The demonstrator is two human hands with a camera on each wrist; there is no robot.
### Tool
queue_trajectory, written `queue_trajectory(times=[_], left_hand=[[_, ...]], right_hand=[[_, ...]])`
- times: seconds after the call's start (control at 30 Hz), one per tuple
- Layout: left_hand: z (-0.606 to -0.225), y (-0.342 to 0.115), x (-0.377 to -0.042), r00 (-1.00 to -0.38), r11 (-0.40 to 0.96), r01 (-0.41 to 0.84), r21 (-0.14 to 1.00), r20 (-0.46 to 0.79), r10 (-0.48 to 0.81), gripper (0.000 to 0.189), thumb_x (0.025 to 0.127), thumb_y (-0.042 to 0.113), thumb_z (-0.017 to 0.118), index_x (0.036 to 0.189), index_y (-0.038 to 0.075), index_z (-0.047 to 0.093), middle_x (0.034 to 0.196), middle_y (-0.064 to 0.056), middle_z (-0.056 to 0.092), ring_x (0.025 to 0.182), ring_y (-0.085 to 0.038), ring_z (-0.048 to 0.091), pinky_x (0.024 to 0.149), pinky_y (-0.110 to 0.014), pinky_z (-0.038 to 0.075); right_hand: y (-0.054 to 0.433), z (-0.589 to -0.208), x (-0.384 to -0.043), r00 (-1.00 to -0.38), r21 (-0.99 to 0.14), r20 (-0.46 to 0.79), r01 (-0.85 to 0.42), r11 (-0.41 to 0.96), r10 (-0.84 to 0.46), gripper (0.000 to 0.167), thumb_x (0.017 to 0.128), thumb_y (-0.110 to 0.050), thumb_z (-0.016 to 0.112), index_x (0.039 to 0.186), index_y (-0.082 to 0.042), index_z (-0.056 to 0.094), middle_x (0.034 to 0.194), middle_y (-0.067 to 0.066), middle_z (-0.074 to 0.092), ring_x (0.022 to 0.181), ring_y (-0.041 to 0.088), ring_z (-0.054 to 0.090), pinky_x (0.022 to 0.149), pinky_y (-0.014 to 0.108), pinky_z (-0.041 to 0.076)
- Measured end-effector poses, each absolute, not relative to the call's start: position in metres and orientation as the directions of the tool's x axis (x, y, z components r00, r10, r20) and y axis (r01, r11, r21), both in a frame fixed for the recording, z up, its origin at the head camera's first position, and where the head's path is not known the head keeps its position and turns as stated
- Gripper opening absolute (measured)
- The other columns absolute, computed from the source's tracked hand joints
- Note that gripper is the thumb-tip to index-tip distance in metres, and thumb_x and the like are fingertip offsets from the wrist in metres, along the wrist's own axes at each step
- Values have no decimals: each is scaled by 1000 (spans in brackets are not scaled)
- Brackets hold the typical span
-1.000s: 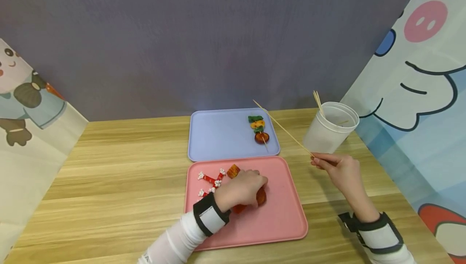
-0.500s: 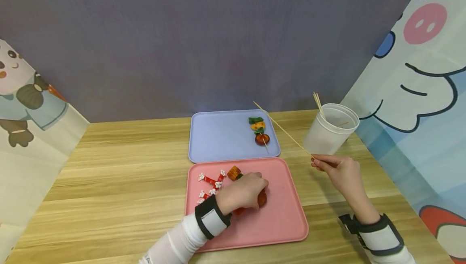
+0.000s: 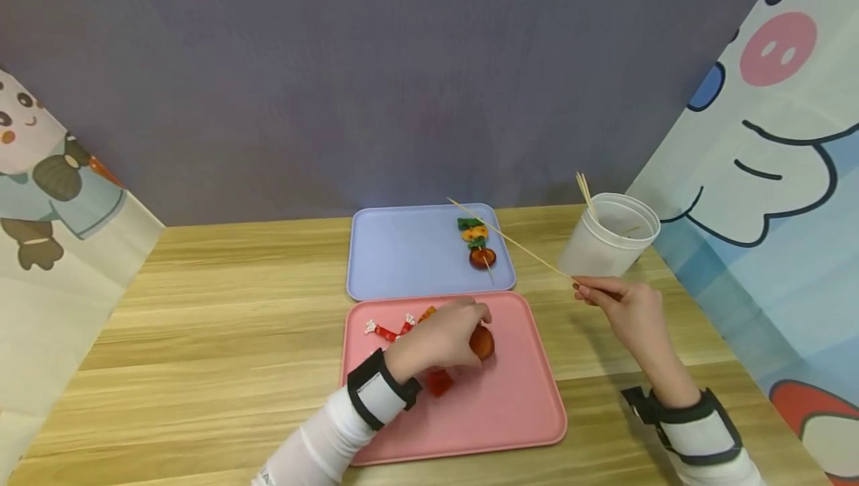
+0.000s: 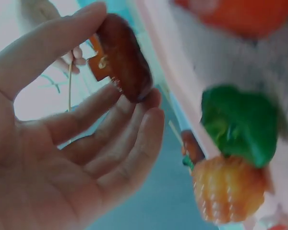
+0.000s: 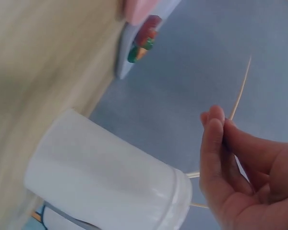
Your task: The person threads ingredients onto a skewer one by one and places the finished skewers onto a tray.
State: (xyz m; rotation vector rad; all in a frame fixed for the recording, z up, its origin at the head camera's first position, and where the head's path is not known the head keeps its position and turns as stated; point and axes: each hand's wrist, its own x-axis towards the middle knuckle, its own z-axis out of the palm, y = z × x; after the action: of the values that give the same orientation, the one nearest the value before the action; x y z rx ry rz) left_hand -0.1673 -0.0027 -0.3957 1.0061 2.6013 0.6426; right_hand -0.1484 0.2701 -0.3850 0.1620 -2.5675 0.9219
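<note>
My left hand is over the pink tray, pinching a glossy brown toy mushroom between thumb and fingers. The mushroom's rounded cap faces away from the palm in the left wrist view, with an orange stem on the palm side. To the right, my right hand pinches a thin bamboo skewer near one end. Its far tip points left and up across the blue tray. On the pink tray lie a red piece, a corn piece and a green leafy piece.
Red pieces with white frilled ends lie at the pink tray's left. Behind it, the blue tray bears a loaded skewer. A white tub with several skewers stands at right. A grey wall rises behind.
My left hand has lifted slightly with the mushroom, leaving the red piece more exposed on the pink tray. The skewer in my right hand has tilted, its tip now further left and lower.
</note>
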Motion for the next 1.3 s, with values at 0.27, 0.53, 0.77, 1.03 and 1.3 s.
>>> queue_trajectory(times=[0.27,0.53,0.77,1.03,1.3], left_hand=[[-377,-24,-180,-782,603,522,604,56,621,40,71,18,79,107,9,64,98,-4,59,89,-16,54,74,-23,45],[-368,-47,-194,-838,557,471,684,150,524,47,73,13,78,117,9,63,106,-6,60,94,-17,56,79,-29,49],[-359,-65,-203,-906,489,344,801,146,398,53,75,13,77,124,8,57,118,-7,61,97,-21,62,84,-35,54],[-352,-85,-211,-938,331,265,906,163,306,53,76,6,76,124,3,54,117,-13,61,97,-26,63,88,-41,52],[-347,-99,-212,-936,31,200,979,181,303,48,82,0,70,127,2,55,117,-16,60,100,-21,60,85,-26,52]], right_hand=[[263,-368,-150,-892,-597,451,-298,745,4,18,84,-1,68,100,-4,75,85,15,73,71,-24,53,62,2,45],[257,-360,-152,-883,-604,470,-332,724,-13,19,84,1,68,100,-6,75,86,13,73,72,-21,55,63,4,46],[251,-356,-152,-887,-609,462,-329,722,-15,18,84,-1,68,100,-6,75,87,11,73,73,-20,56,63,4,46],[248,-351,-155,-889,-613,458,-322,722,-7,16,85,-5,68,100,-7,75,88,11,73,74,-20,55,63,4,46],[250,-347,-152,-887,-605,462,-305,736,13,17,85,-7,69,101,-9,75,90,12,73,76,-22,54,62,4,44]])
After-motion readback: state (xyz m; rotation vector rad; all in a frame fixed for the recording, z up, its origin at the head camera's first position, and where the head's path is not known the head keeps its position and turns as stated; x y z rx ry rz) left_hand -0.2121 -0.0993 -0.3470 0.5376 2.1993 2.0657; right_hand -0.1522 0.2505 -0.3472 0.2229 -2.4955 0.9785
